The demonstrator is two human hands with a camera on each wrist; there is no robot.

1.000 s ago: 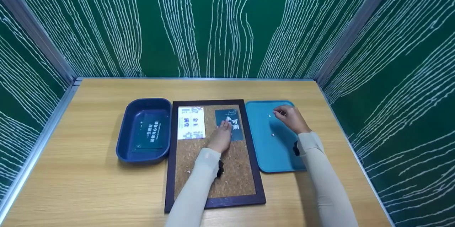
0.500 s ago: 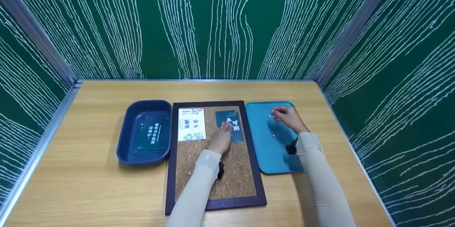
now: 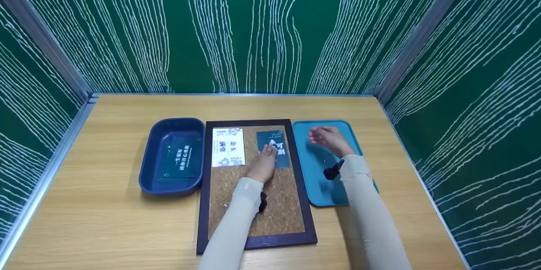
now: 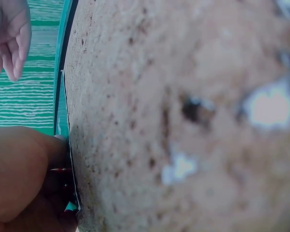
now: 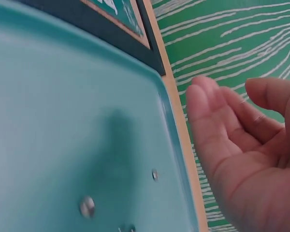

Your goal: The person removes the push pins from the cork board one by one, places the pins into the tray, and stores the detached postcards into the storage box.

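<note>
- Green card (image 3: 280,151): it lies at the far right of the cork board (image 3: 279,215), partly under the left hand. White Chinese characters show on it, "可期" in one column; the column beside it is mostly covered by fingers. A line of small script at its top is too small to read.
- Left hand (image 3: 263,165): its fingers are stretched out and rest on that card, curled round nothing in the head view.
- Right hand (image 3: 333,140): it hangs above the light blue tray (image 3: 319,192), fingers bent and drawn together towards the board. I cannot tell whether anything is pinched between the tips.
- Small shiny pieces (image 5: 87,207): a few lie scattered on that tray, near the right hand.
- White card (image 3: 228,147): it lies at the board's far left, well apart from the left hand. Its dark characters seem to read "金玉" and "满堂", with bluish patterns at both ends; the fine line along its left side is unreadable.
- Dark blue tub (image 3: 148,156): it stands just beside the board's left edge. Another green card (image 3: 186,158) inside bears two columns of white characters, one seeming to read "一生很短"; smaller print is illegible.
- Pale sleeves (image 3: 230,225) cover both arms.
</note>
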